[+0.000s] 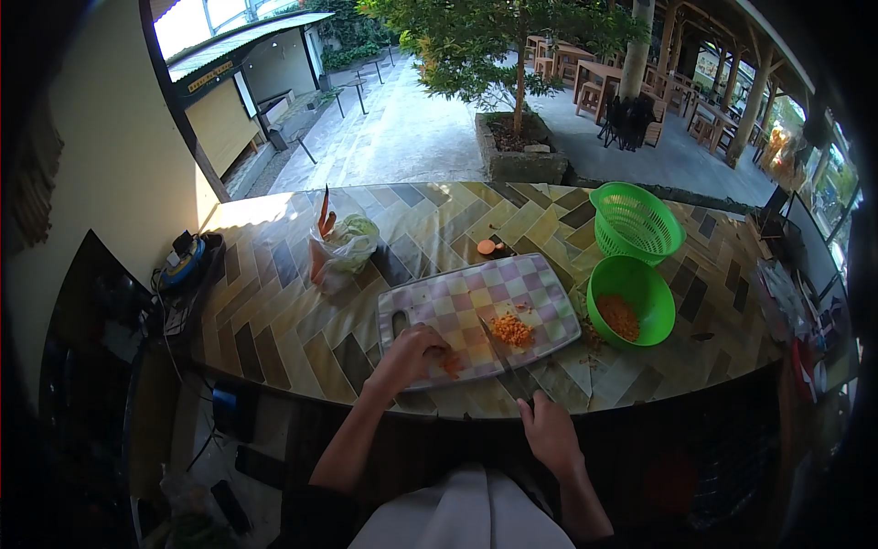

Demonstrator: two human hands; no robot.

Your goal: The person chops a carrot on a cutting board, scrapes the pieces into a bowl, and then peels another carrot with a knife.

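Observation:
A checkered cutting board (425, 297) lies on the table in front of me. My left hand (416, 353) rests over its left part, fingers curled down on carrot strips (450, 365) that show beside the fingertips. My right hand (551, 428) grips a knife (501, 355) by the handle at the board's near edge. Its blade points away from me across the board, with the tip near a small heap of diced carrot (512, 330). To the right, a green bowl (663, 306) holds more finely cut carrot (618, 317).
A green colander (637, 220) stands behind the bowl. At the back left, a plastic bag (346, 245) holds cabbage and carrots. A cut carrot end (487, 247) lies beyond the board. Peel scraps lie between board and bowl. A wall (101, 137) rises on the left.

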